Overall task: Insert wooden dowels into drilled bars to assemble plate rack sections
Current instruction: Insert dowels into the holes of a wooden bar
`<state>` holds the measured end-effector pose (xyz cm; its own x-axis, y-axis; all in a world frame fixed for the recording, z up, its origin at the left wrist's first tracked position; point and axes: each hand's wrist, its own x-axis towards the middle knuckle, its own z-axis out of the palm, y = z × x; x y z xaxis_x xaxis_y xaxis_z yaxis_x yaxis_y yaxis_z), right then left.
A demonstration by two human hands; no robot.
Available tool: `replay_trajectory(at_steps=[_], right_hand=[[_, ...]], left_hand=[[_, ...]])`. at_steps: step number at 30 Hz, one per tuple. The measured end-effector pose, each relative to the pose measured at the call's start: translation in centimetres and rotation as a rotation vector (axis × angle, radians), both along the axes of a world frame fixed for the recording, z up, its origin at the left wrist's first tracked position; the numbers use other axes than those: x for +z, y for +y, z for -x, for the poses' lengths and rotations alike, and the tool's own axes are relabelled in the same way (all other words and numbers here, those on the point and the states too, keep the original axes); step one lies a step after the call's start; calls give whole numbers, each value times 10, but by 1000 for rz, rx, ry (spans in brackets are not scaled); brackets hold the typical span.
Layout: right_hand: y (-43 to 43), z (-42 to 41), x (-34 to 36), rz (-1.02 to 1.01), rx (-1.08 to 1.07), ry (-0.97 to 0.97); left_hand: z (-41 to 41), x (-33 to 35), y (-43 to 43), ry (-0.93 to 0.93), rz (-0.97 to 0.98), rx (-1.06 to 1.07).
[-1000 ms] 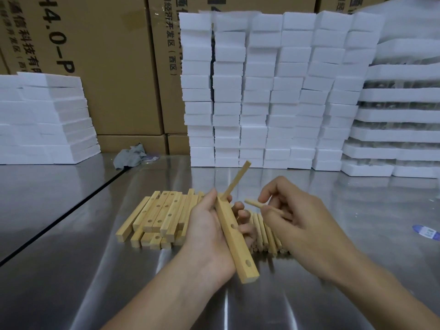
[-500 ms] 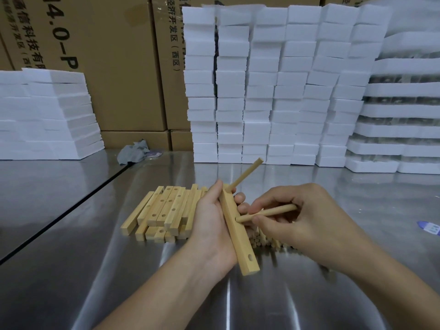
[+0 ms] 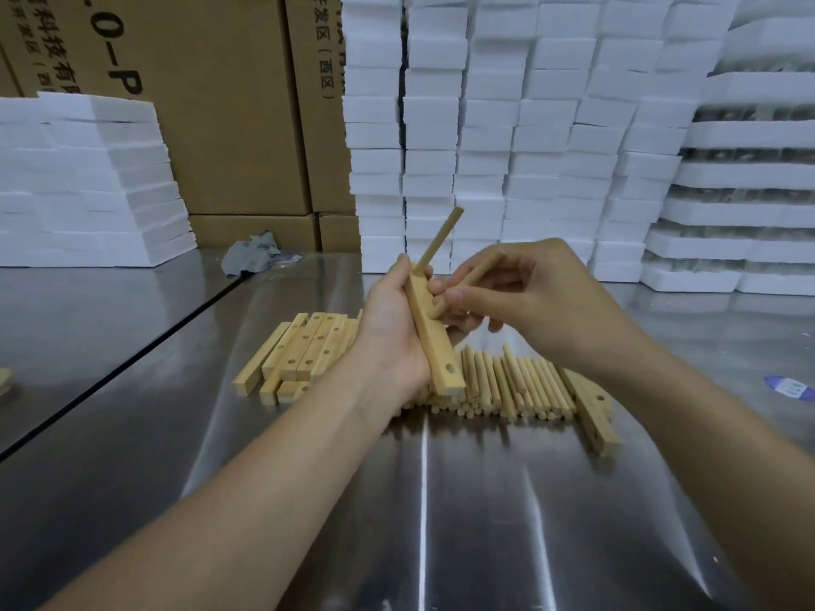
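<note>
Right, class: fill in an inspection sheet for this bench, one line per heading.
Surface: steel table, shiny, dark seam at left.
Job's things: drilled bar with one standing dowel; second dowel, tip against the bar; bar stack left; loose dowels and a spare bar right.
Clutter: grey rag, blue label.
Hands: left hand grips the drilled bar; right hand pinches the second dowel.
Cables: nothing seen.
Surroundings: foam blocks, cardboard boxes behind.
</note>
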<state>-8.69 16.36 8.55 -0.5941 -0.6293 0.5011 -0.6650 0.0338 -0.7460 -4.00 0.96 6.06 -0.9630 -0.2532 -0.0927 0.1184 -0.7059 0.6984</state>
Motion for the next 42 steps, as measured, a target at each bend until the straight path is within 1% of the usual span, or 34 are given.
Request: replay_trajectory(at_steps=[3,7,12,16,20,23,27,33,36,39,42], right_hand=[[-6,11,3,-36,-54,35],[-15,9,-17,36,-100,34],[-20,3,-36,88,-220,58],[-15,-1,-40,56,-190,30],[-7,-1,-36,185,-180,20],[-11,-5,-34,206,-147,23],[-12,-5,-34,256,-157,-58],[-13,-9,-35,324,-252,-139],[-13,-12,-32,321,-175,-174],[-13,-15,-30,281,-97,-128],[-16,-17,-33,296,-100,-79]], left_hand=[[9,4,1,-10,9,17],[15,-7,1,-24,-29,36],[16,-18,0,-73,12,41],[15,-25,0,-68,-12,16],[11,-26,-2,-71,-60,-26],[11,-28,-3,-75,-64,-17],[11,-28,-4,-57,-17,23],[12,-28,-4,-30,29,70],[11,-27,-2,-28,-21,50],[11,-27,-2,-28,-74,21],[9,-28,1,-28,-79,9]])
